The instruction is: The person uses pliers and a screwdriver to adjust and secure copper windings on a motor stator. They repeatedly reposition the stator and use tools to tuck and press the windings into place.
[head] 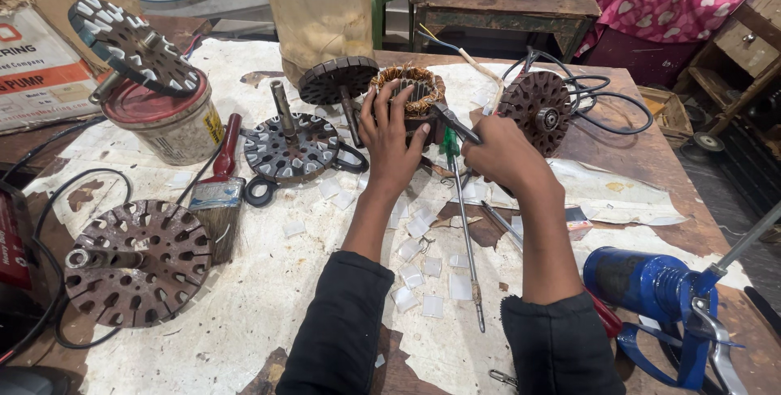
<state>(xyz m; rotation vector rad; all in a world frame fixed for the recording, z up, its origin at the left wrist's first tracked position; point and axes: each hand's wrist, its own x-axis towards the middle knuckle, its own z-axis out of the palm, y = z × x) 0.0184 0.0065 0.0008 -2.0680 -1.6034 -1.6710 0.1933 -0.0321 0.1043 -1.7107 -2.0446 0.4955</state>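
Your hands meet at the wound stator (412,96), which sits upright on the tabletop (268,297) near its far middle, just in front of a big translucent jar (319,6). To do this well, I'd judge you should keep that left hand (389,139) pressing the core steady so it cannot turn, and work the tool's tip gently along the copper winding, since the thin wire probably nicks easily. Your left hand is spread partly open, fingers splayed over the near side and top rim of the stator, resting on it rather than clamped around it. Your right hand (503,153) is closed around dark pliers (452,122) whose tip points at the stator's right edge; whether the tip touches the winding, I cannot tell. Around you lie several slotted rotor discs: the largest (140,261) at near left, one (291,148) beside your left hand, one (537,109) by the black cable (606,102) at right. A blue grease gun (651,285) lies at near right, a paintbrush (218,200) at left, a long screwdriver (462,216) between your forearms, and small white paper slips (416,269) are scattered beneath them.
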